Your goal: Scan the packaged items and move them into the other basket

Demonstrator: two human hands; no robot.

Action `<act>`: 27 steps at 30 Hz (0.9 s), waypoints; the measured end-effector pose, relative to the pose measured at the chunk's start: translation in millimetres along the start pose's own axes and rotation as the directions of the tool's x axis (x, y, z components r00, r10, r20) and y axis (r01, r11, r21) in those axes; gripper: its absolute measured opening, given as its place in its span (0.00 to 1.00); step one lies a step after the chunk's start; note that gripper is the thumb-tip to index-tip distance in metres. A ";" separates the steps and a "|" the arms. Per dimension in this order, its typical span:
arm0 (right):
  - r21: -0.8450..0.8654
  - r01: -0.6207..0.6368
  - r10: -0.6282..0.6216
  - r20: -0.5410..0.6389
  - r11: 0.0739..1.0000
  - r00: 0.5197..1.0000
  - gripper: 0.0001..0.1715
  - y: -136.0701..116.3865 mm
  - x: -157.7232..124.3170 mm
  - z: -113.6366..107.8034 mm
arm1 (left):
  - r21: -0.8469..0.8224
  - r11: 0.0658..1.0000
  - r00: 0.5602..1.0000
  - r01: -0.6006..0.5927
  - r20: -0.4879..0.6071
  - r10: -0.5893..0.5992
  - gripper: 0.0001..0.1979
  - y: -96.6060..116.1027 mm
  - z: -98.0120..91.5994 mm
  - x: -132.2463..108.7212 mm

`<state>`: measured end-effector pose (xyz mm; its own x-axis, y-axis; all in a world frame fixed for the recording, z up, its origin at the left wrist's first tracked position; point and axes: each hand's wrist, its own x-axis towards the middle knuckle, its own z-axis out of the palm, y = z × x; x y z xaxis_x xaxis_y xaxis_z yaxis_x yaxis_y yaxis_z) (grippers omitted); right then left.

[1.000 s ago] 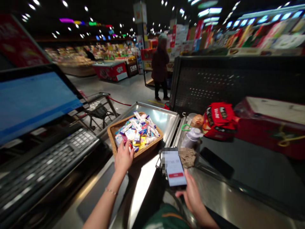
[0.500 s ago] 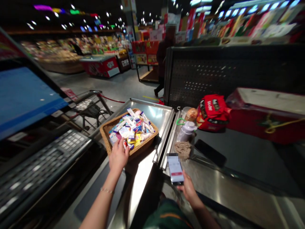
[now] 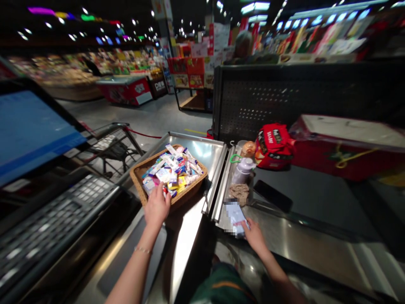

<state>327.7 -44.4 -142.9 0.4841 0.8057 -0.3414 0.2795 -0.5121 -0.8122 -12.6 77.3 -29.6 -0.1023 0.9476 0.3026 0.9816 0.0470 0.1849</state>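
Note:
A wicker basket point(image 3: 136, 179) stands on the metal counter, heaped with small, brightly wrapped packets point(image 3: 172, 169). My left hand point(image 3: 157, 205) reaches over its near rim. The fingers and thumb are apart and rest among the packets; the fingertips are partly hidden. A phone with a lit screen point(image 3: 236, 214) lies tilted at the counter's near edge, its picture partly blurred out. My right hand point(image 3: 254, 234) is at the phone's right side with a finger stretched onto the screen. Beyond the phone are a crumpled brown cloth point(image 3: 239, 192) and a pale lidded bottle point(image 3: 243, 171).
A dark phone point(image 3: 272, 196) lies on the black belt at right. Behind it are a red bag point(image 3: 274, 145) and a red box point(image 3: 335, 156). A keyboard point(image 3: 60, 232) and a monitor point(image 3: 34, 131) stand at left, with a metal cart point(image 3: 118, 143) beyond them.
The lit phone was held up in my right hand; now it lies lower and turned, with a finger on its screen. My left hand stays at the basket. The walking person is gone from view.

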 end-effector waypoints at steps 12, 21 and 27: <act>0.167 0.302 -0.303 -0.020 0.939 0.953 0.21 -130.0 25.3 123.0 | -0.045 0.998 0.999 0.054 0.002 -0.054 0.25 5.3 -0.9 -2.5; 0.282 0.080 -0.125 0.149 0.956 0.981 0.19 -161.8 68.4 157.6 | -0.051 0.995 0.996 0.084 -0.009 -0.084 0.22 -1.4 5.7 2.2; 0.384 -0.030 -0.042 0.178 0.923 0.983 0.21 -152.6 56.1 120.4 | -0.059 0.996 0.996 0.069 -0.044 -0.072 0.22 -10.5 14.5 8.2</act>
<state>212.3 114.8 -95.1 0.3163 0.8667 -0.3858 -0.0749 -0.3826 -0.9209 -21.4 89.1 -42.7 -0.1793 0.9271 0.3292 0.9611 0.0936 0.2598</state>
